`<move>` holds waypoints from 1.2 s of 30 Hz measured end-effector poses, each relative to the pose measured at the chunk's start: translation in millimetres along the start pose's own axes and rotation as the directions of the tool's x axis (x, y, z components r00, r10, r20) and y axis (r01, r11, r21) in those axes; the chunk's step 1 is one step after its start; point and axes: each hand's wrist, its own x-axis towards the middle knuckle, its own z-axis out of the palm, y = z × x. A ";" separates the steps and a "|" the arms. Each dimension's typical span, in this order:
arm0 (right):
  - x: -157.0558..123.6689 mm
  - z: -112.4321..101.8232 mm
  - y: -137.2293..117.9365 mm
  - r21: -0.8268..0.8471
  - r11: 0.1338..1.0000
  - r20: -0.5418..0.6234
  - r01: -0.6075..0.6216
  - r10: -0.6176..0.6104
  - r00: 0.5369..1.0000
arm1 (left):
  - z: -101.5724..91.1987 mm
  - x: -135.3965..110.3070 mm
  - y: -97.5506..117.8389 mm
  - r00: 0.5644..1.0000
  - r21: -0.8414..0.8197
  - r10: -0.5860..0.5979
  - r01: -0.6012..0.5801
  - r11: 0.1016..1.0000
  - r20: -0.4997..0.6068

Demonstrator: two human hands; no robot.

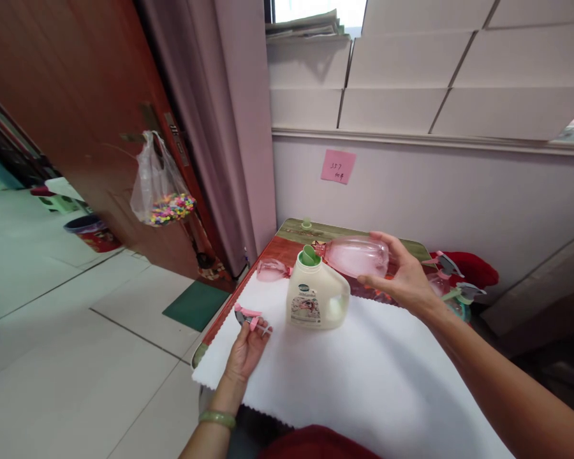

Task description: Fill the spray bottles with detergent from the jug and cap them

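Note:
My right hand (pixel 402 274) grips a clear pink bottle (pixel 356 256) held on its side, its mouth over the green funnel-like spout of a cream detergent jug (pixel 316 294) standing on a white cloth (pixel 363 376). My left hand (pixel 246 347), with a green bangle on the wrist, rests palm-up on the cloth's left edge and holds a pink and grey spray trigger head (pixel 249 316) with a thin tube. Another pink bottle (pixel 272 269) lies behind the jug to the left.
A small table (pixel 291 231) stands against the wall under a pink note (pixel 338 166). More spray bottles with trigger heads (pixel 452 287) sit at the right edge. A green cap (pixel 307 222) lies at the back. A bag of coloured beads (pixel 165 191) hangs on the door.

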 end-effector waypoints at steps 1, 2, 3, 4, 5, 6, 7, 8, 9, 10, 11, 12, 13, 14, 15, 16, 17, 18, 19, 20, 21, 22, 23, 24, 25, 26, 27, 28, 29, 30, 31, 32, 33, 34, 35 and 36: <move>0.8 -0.5 -1.2 0.000 1.000 0.002 -0.003 0.003 1.000 | 0.1 -0.4 0.0 1.000 0.001 -0.005 0.005 1.000 -0.004; 1.5 -1.0 -2.5 0.001 1.000 0.007 -0.005 0.005 1.000 | 0.5 -1.0 0.1 1.000 0.001 -0.010 0.010 1.000 -0.008; 2.2 -1.5 -3.8 0.000 1.000 0.011 -0.007 0.007 1.000 | 1.0 -1.6 0.4 1.000 0.001 -0.015 0.015 1.000 -0.012; 2.9 -1.9 -5.2 -0.001 1.000 0.015 -0.009 0.009 1.000 | 1.6 -2.2 0.8 1.000 0.000 -0.020 0.020 1.000 -0.016; 3.4 -2.4 -6.7 -0.002 1.000 0.018 -0.012 0.012 1.000 | 2.4 -2.7 1.2 0.999 -0.001 -0.025 0.025 1.000 -0.020; 3.8 -2.8 -8.2 -0.001 1.000 0.019 -0.015 0.015 1.000 | 3.1 -3.1 1.6 0.999 -0.001 -0.029 0.029 1.000 -0.024; 4.0 -3.1 -9.7 0.001 1.000 0.020 -0.017 0.017 1.000 | 3.7 -3.4 1.9 0.999 -0.001 -0.033 0.033 0.999 -0.027; 4.1 -3.5 -11.4 0.001 1.000 0.019 -0.018 0.017 1.000 | 4.1 -3.5 2.1 0.999 0.000 -0.036 0.036 0.999 -0.030; 4.1 -3.8 -13.0 -0.002 1.000 0.017 -0.015 0.015 1.000 | 4.3 -3.5 2.2 0.999 0.002 -0.037 0.037 0.999 -0.033; 4.0 -4.3 -14.6 -0.008 1.000 0.015 -0.011 0.011 1.000 | 4.2 -3.3 2.1 0.999 0.004 -0.038 0.038 0.999 -0.037; 3.9 -4.9 -16.2 -0.020 1.000 0.012 -0.007 0.007 1.000 | 3.9 -3.0 1.9 0.998 0.008 -0.038 0.038 0.999 -0.041; 3.8 -5.6 -17.7 -0.033 0.999 0.008 -0.002 0.002 1.000 | 3.3 -2.6 1.7 0.998 0.012 -0.036 0.037 0.999 -0.045; 3.8 -6.5 -18.9 -0.046 0.999 0.005 0.000 0.000 1.000 | 2.5 -2.2 1.3 0.998 0.015 -0.034 0.034 0.999 -0.049; 3.9 -7.6 -19.9 -0.058 0.998 0.002 0.002 -0.002 1.000 | 1.6 -1.7 0.9 0.998 0.020 -0.030 0.031 0.999 -0.051; 4.2 -8.7 -20.6 -0.070 0.998 0.003 0.004 -0.004 1.000 | 0.7 -1.3 0.4 0.998 0.024 -0.027 0.028 0.999 -0.052; 4.6 -9.9 -20.9 -0.082 0.997 0.003 0.008 -0.008 1.000 | -0.2 -0.9 0.0 0.998 0.030 -0.024 0.025 0.999 -0.051; 5.1 -11.2 -20.9 -0.093 0.996 0.005 0.016 -0.015 1.000 | -1.0 -0.5 -0.5 0.999 0.035 -0.021 0.023 0.999 -0.049; 5.7 -12.3 -20.6 -0.105 0.994 0.008 0.027 -0.027 1.000 | -1.6 -0.3 -0.9 0.999 0.042 -0.019 0.021 0.999 -0.044; 6.3 -13.4 -20.3 -0.116 0.992 0.011 0.041 -0.040 0.999 | -1.9 -0.2 -1.4 0.999 0.048 -0.018 0.019 0.999 -0.037; 6.7 -14.3 -20.0 -0.126 0.991 0.011 0.054 -0.054 0.999 | -1.9 -0.3 -1.8 1.000 0.055 -0.016 0.017 0.998 -0.027; 7.0 -15.1 -19.9 -0.131 0.989 0.010 0.066 -0.065 0.998 | -1.7 -0.5 -2.1 1.000 0.062 -0.014 0.015 0.998 -0.014; 7.1 -15.8 -20.2 -0.133 0.988 0.009 0.074 -0.073 0.997 | -1.2 -0.9 -2.5 1.000 0.069 -0.013 0.013 0.998 0.000; 7.0 -16.4 -20.8 -0.133 0.988 0.008 0.077 -0.077 0.997 | -0.4 -1.5 -2.8 1.000 0.075 -0.012 0.011 0.997 0.015; 6.7 -17.0 -21.7 -0.130 0.989 0.008 0.077 -0.077 0.997 | 0.5 -2.2 -3.1 0.999 0.082 -0.012 0.009 0.997 0.031; 6.4 -17.6 -22.9 -0.125 0.989 0.009 0.076 -0.076 0.997 | 1.5 -2.9 -3.4 0.999 0.089 -0.011 0.007 0.996 0.045; 6.0 -18.3 -24.1 -0.121 0.990 0.011 0.076 -0.075 0.997 | 2.4 -3.6 -3.7 0.998 0.095 -0.011 0.005 0.995 0.059; 5.6 -19.2 -25.4 -0.121 0.990 0.015 0.075 -0.074 0.997 | 3.3 -4.2 -4.0 0.997 0.100 -0.010 0.003 0.995 0.070; 5.4 -20.1 -26.6 -0.126 0.989 0.014 0.076 -0.075 0.997 | 3.9 -4.7 -4.2 0.997 0.103 -0.009 0.001 0.995 0.080; 5.3 -21.1 -27.6 -0.136 0.988 0.012 0.078 -0.077 0.997 | 4.4 -5.0 -4.4 0.996 0.106 -0.009 -0.001 0.994 0.088; 5.3 -22.1 -28.5 -0.147 0.986 0.011 0.082 -0.081 0.997 | 4.7 -5.2 -4.6 0.995 0.109 -0.008 -0.002 0.994 0.095; 5.5 -23.2 -29.2 -0.158 0.984 0.012 0.086 -0.085 0.996 | 4.8 -5.3 -4.6 0.995 0.111 -0.008 -0.003 0.994 0.101; 5.7 -24.2 -29.8 -0.163 0.982 0.013 0.090 -0.089 0.996 | 4.9 -5.2 -4.7 0.994 0.114 -0.009 -0.003 0.993 0.105; 6.0 -25.2 -30.2 -0.164 0.982 0.016 0.093 -0.092 0.996 | 4.9 -5.1 -4.7 0.994 0.117 -0.009 -0.003 0.993 0.108; 6.2 -26.2 -30.7 -0.162 0.982 0.019 0.093 -0.092 0.996 | 4.9 -5.1 -4.6 0.994 0.120 -0.010 -0.003 0.993 0.110; 6.5 -27.1 -31.1 -0.163 0.982 0.023 0.091 -0.088 0.996 | 4.9 -5.0 -4.5 0.994 0.123 -0.011 -0.003 0.992 0.111; 6.7 -28.1 -31.7 -0.167 0.982 0.024 0.086 -0.083 0.996 | 5.0 -5.1 -4.4 0.994 0.126 -0.011 -0.003 0.992 0.113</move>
